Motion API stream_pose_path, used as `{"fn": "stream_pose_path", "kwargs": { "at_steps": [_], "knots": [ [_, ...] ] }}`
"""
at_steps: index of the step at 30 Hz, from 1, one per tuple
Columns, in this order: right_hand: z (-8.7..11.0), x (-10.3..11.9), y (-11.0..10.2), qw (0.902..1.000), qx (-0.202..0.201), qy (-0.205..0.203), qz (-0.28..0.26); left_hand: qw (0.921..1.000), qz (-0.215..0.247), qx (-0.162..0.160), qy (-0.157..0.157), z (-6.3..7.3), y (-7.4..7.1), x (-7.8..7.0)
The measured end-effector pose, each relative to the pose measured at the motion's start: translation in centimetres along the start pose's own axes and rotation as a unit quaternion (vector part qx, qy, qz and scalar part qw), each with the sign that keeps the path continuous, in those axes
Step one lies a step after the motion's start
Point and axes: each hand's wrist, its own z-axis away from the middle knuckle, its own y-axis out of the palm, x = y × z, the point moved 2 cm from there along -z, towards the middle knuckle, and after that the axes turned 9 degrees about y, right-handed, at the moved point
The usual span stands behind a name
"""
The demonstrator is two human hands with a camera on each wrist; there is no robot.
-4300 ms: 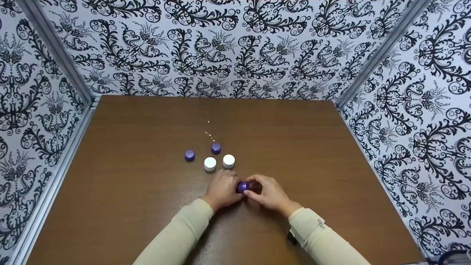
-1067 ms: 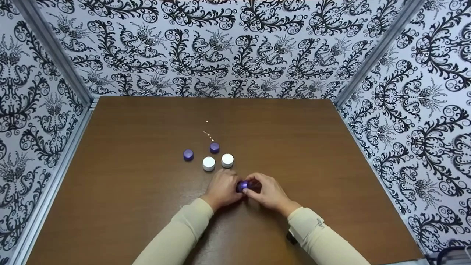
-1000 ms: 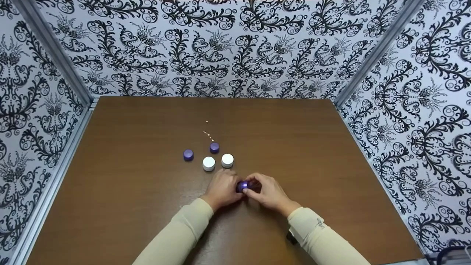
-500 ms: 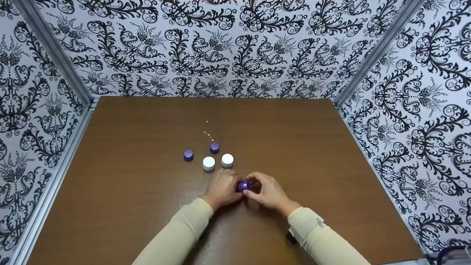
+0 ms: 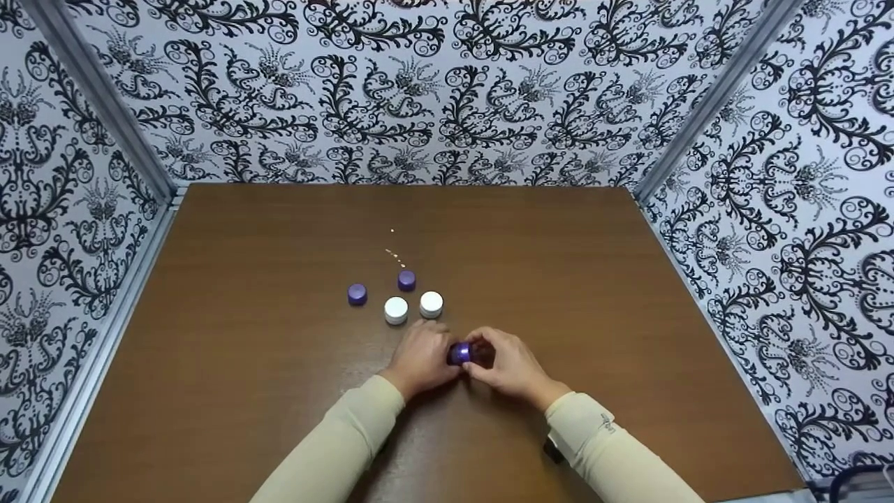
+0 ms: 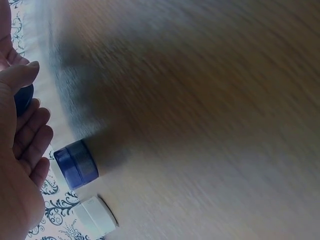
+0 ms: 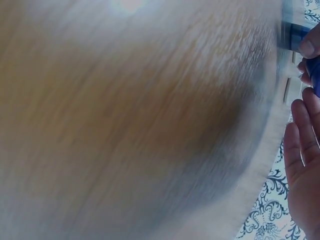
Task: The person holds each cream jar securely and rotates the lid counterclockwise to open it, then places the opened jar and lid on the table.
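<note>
A small purple jar (image 5: 461,353) is held between both hands near the middle of the table. My left hand (image 5: 424,355) grips it from the left, hiding part of its side. Thumb and fingertips of my right hand (image 5: 510,363) pinch it from the right. In the left wrist view, a dark round edge of the held jar (image 6: 23,100) shows between thumb and fingers. The right wrist view catches its purple side (image 7: 314,75) at the frame's edge. Just beyond my left hand stand two white jars (image 5: 396,311), side by side with lids on.
Two more purple jars (image 5: 357,294) stand behind and left of the white ones. Small pale specks (image 5: 394,257) lie on the brown table (image 5: 559,265) farther back. Patterned walls (image 5: 377,91) enclose the table's back and sides. A grey object (image 5: 855,482) sits at the lower right corner.
The head view has shifted slightly. Both hands stay on the purple jar in nearly the same place, with only slight movement of the right fingers. The standing jars have not moved.
</note>
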Motion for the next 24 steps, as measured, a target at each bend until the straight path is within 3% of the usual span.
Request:
{"fn": "stream_pose_path", "kwargs": {
  "at_steps": [8,24],
  "knots": [
    [-0.04,-0.07,0.15,0.9998,0.011,0.011,-0.014,1.0,0.008,0.002,-0.002,0.02,0.03,0.0],
    [0.15,-0.15,-0.04,0.9999,-0.013,-0.01,0.004,1.0,0.001,0.003,-0.005,0.05,-0.2,0.01]
  ]
}}
